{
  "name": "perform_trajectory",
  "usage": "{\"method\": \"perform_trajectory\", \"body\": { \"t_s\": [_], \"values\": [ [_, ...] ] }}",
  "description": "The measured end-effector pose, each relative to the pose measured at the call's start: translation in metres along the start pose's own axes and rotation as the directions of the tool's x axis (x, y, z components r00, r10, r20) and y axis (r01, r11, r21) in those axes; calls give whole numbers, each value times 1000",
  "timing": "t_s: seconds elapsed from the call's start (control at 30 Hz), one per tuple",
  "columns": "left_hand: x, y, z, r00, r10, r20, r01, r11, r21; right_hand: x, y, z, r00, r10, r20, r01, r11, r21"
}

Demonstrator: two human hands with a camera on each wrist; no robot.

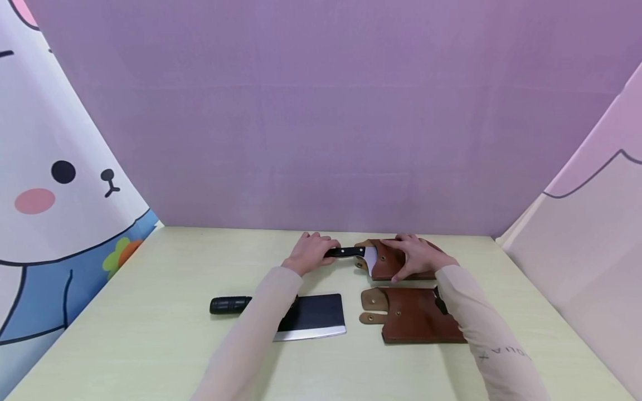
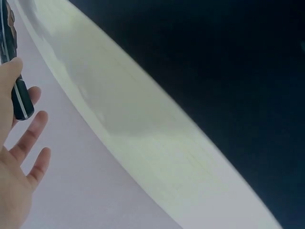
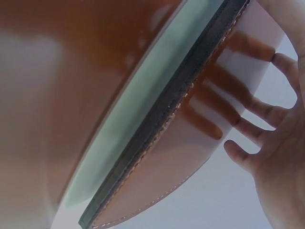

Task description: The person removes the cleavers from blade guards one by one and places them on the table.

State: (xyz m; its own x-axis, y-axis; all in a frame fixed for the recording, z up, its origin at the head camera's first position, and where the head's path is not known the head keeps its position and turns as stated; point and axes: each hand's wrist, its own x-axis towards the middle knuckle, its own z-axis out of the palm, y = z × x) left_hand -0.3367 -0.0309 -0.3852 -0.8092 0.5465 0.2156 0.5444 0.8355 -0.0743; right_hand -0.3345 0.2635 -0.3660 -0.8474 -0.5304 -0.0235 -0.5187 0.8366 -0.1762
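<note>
A knife with a black handle, bright round rivets and a pale metal blade [image 1: 357,252] points to the right, its handle roughly level across the far part of the table [image 1: 190,262]. The left hand [image 1: 311,252] grips the handle's end. Only the blade's heel shows; the rest is hidden by a glossy reddish-brown leather sheath with a curved edge and stitched seam [image 1: 393,259], its mouth facing left. Tan straps with metal snaps stick out beside that mouth, around the blade. The right hand [image 1: 420,256] touches the sheath with fingers spread.
</note>
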Motion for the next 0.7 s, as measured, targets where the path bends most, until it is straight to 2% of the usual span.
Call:
{"method": "perform_trajectory", "body": {
  "t_s": [0.37,0.7],
  "values": [
    [-3,-7,2,999,12,-36,-13,999,-42,-2,-6,-3,1000,3,2,-3,1000,-14],
    [-6,-9,-1,999,11,-37,-14,996,-87,-2,-10,-3,1000,-3,-4,3,1000,-13]
  ]
}}
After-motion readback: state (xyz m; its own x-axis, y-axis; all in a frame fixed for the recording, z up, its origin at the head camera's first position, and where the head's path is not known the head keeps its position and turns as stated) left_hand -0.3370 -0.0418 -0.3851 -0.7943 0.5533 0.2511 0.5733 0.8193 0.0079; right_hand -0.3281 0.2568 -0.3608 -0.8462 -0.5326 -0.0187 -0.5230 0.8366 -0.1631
